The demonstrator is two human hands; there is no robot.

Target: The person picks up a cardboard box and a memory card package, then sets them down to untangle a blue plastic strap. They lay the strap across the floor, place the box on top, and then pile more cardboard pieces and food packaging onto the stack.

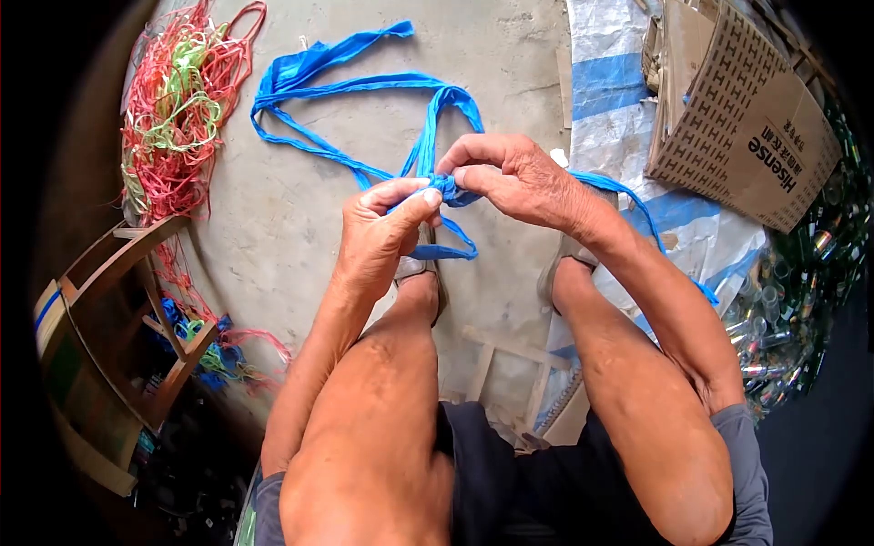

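A long blue strip [355, 84], cloth or soft plastic, is bunched into a knot between my hands. Its loops spread over the floor ahead, and one tail trails out to the right past my wrist. My left hand [387, 218] pinches the knot from the left with thumb and fingers. On the other side my right hand [514, 177] grips the knot, its thumb and forefinger closed on the strip. A short loop hangs just below the knot. My fingers hide part of how the strip is wound.
Tangled red and green plastic cord [177, 118] lies at upper left, above a wooden chair [137, 250]. A flattened cardboard box [746, 127] rests on a blue-and-white striped sheet [610, 86] at right. Many glass bottles [792, 300] are piled beyond it. Between my legs is a wooden frame [510, 350].
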